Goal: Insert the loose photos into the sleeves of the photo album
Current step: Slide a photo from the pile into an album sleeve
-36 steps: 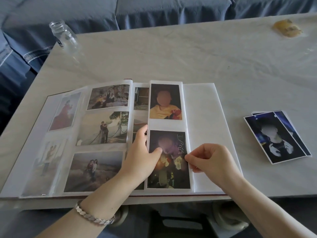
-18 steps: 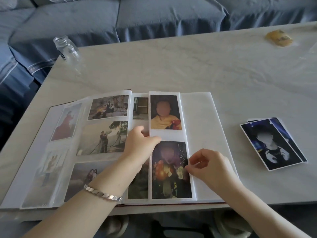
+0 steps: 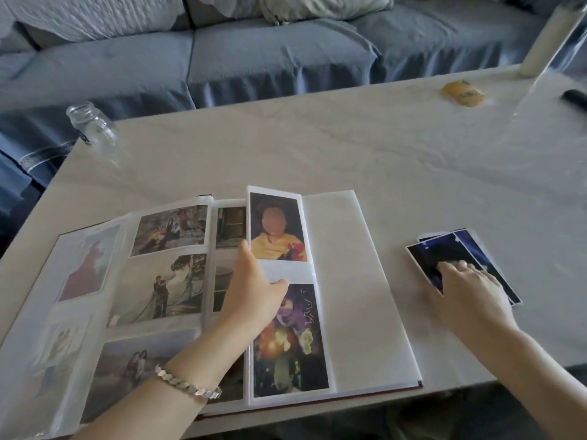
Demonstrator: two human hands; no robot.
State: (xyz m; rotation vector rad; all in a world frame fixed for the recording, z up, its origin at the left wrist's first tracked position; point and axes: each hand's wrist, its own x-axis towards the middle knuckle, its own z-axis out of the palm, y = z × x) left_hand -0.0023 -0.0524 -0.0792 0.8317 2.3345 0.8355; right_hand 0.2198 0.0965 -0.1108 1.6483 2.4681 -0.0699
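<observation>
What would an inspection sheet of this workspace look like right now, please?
Surface: pale marbled table, level.
Job's things: photo album lies open near the front edge; its narrow sleeve page holds two photos; loose photos are stacked to the album's right.
Clutter: glass jar at the far left corner; yellow item, dark object and white cylinder at the far right.
Hands: left hand rests on the sleeve page; right hand lays straight fingers on the top loose photo.
Cables: nothing seen.
Surroundings: blue sofa behind the table.
</observation>
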